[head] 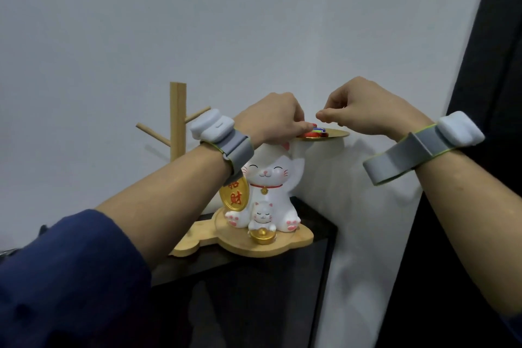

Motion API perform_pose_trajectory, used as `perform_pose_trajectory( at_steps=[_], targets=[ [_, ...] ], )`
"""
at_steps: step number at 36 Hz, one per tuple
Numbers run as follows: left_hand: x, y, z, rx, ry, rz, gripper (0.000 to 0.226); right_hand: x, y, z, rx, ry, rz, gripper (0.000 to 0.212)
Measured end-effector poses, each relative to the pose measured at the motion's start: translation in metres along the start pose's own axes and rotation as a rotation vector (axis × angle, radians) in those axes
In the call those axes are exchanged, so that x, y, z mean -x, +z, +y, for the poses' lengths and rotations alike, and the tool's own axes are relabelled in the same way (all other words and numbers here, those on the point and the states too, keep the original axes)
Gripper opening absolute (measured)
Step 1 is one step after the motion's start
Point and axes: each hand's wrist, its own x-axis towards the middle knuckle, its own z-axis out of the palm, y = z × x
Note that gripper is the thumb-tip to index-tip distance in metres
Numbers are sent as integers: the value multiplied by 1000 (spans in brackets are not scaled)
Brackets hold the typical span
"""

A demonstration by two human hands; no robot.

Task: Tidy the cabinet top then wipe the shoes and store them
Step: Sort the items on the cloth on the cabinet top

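Right now left hand (271, 118) pinches a red item (313, 134) at its fingertips on the gold dish (337, 133), right hand (364, 107) curled just above, contents unclear; downward pressure could tip the cat figurine (268, 186) below both hands off the cabinet top (316, 223).

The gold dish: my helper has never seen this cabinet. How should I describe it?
On the black cabinet top stands a white lucky cat on a wooden base. Its raised paw carries the gold dish. Unlike the gold coin and ingot lower down, it is a flat plate holding red items.
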Motion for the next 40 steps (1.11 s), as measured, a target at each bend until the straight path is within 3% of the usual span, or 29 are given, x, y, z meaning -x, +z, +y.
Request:
perform_pose_trajectory(
  at_steps=[6, 19, 40],
  targets=[
    [25, -21, -8, -98, -10, 62, 37, 4, 5, -19, 12, -19, 33, 24],
    [137, -115, -58, -252, -100, 252, 39, 26, 12, -140, -129, -329, 8, 29],
    [332, -186, -213, -420, -484, 36, 39, 41, 120, -343, -188, -605, -237, 31]
  ],
)
